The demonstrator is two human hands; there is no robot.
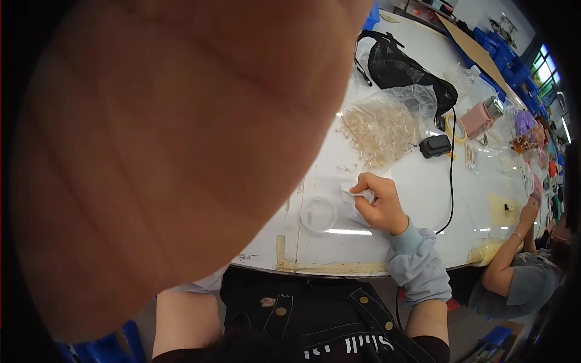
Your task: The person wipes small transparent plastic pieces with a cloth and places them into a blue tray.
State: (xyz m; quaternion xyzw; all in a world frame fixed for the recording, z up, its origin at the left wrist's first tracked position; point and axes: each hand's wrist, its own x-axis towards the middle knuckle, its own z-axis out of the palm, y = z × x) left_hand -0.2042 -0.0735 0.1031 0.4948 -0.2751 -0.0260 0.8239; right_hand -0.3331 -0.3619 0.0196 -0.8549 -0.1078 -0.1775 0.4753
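Note:
My left hand (181,139) is very close to the camera and fills the left half of the view. Only its blurred palm shows; its fingers are out of sight. Over the white table, my right hand (381,201) is closed on a crumpled white tissue (348,192), which sticks out between thumb and fingers. Just left of that hand lies a round clear plastic dish or lid (319,215). Beyond it, an open clear bag (384,130) spills many small translucent pieces onto the table.
A black mesh bag (405,66) lies at the back. To the right are a small black device (435,146) with a cable, a tape roll (456,129) and a pink bottle (482,118). Another person (514,278) sits at the far right. Yellowed tape (339,267) runs along the table's near edge.

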